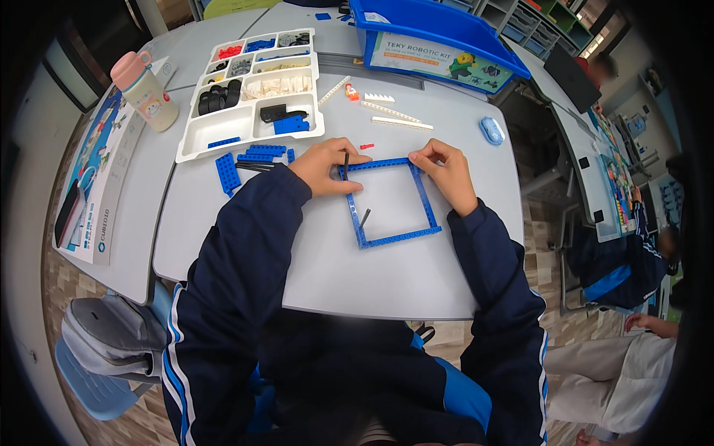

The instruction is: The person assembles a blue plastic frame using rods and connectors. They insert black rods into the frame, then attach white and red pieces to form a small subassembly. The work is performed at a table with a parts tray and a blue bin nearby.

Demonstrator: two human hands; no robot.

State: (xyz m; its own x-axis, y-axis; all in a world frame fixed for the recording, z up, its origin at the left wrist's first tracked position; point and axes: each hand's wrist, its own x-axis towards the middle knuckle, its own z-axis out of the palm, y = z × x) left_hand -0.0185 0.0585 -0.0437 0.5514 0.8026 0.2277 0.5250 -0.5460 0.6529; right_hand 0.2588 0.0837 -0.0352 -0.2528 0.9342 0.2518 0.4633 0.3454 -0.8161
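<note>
A square frame of studded blue building beams (401, 238) lies on the grey table in front of me. My left hand (327, 167) is closed around its far left corner, thumb on the near side and fingers on the far side. A black axle (346, 165) stands up at that corner, beside my fingers. Another black axle (365, 217) sticks up, tilted, from the frame's left side. With thumb and fingers, my right hand (450, 171) pinches the far right corner. Just beyond the frame lies a small red peg (367, 146).
Left of my hands are loose blue bricks (228, 172) and a white sorting tray (195, 139) of parts. Farther off lie white beams (401, 123), a minifigure (352, 92) and a blue bin (446, 33). A bottle (149, 97) stands left, a blue case (491, 130) right.
</note>
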